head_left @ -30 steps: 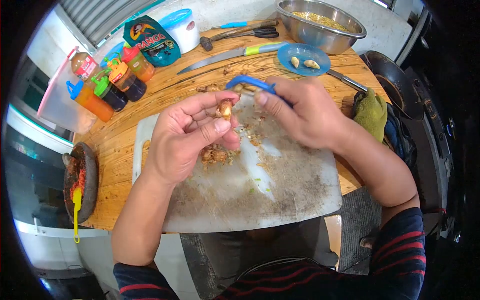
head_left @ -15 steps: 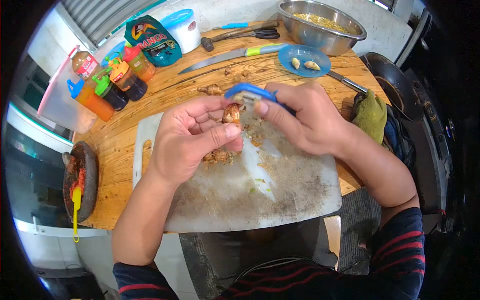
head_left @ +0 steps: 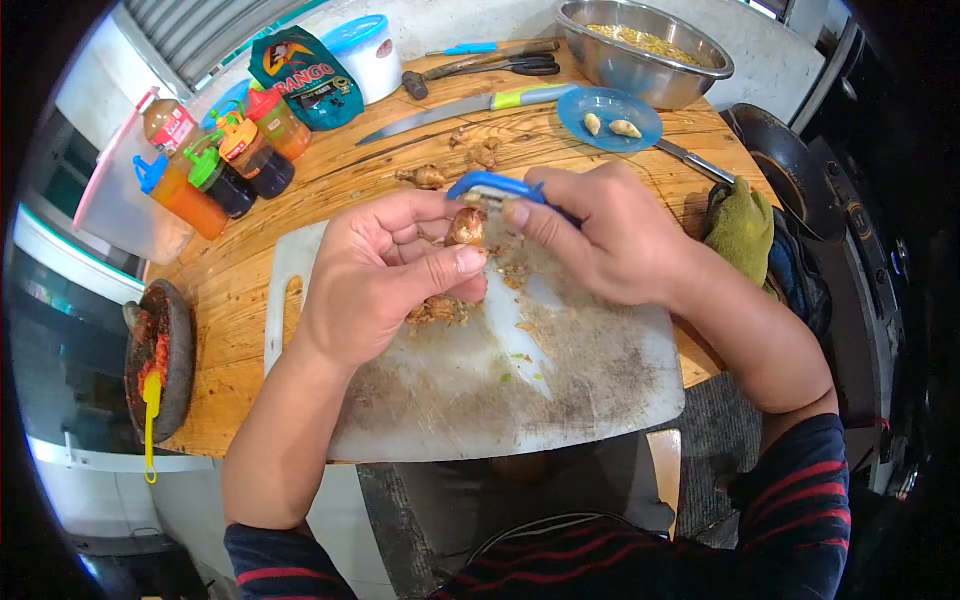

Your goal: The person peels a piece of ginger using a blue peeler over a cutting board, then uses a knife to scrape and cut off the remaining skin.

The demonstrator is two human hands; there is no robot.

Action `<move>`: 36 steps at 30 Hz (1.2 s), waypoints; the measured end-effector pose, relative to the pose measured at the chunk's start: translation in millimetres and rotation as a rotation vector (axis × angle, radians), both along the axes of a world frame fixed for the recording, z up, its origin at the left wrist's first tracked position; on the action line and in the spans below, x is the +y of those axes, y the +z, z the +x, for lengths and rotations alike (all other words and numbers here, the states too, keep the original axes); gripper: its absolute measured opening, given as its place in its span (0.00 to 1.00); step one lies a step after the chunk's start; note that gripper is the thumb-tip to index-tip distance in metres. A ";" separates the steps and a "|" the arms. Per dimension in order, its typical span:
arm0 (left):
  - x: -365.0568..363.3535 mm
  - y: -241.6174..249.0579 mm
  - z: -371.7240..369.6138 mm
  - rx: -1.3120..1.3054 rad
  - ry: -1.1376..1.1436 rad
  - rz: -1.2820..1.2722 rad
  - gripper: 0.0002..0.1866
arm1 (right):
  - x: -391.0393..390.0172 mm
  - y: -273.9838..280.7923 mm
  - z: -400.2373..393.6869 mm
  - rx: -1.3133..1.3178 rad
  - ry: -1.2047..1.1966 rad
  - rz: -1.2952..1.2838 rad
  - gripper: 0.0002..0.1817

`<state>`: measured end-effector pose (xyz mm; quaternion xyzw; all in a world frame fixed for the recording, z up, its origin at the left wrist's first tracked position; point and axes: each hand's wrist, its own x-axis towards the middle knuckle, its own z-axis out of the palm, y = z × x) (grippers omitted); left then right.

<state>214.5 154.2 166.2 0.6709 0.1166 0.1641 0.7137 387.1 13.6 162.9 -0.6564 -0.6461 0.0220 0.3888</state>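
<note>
My left hand pinches a small brown knobbly root between thumb and fingers above the cutting board. My right hand grips a blue peeler, its blade end right at the top of the root. Brown peelings lie on the board beneath my left hand. Just past the board, an unpeeled root rests on the wooden table, with another root to its right. Two pale peeled pieces sit on a blue plate at the back.
Behind the board lie a large knife, a hammer and scissors. A steel bowl stands back right; sauce bottles crowd the left. A stone mortar sits at the left edge, a green cloth at the right.
The root and my left fingers have shifted very slightly. The peeler remains at the root's top, in nearly the same place. More of the root beyond the peeler now shows.
</note>
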 end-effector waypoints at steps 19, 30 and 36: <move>-1.6 0.3 -0.7 0.004 0.015 0.014 0.19 | -1.5 -0.6 -1.6 -0.033 -0.009 -0.017 0.16; -2.6 1.5 0.0 -0.033 0.017 0.011 0.19 | -4.4 1.7 -8.6 0.037 0.144 -0.009 0.14; 3.2 0.0 -0.2 0.029 -0.005 0.065 0.21 | -2.5 2.4 -2.1 -0.009 -0.016 -0.030 0.14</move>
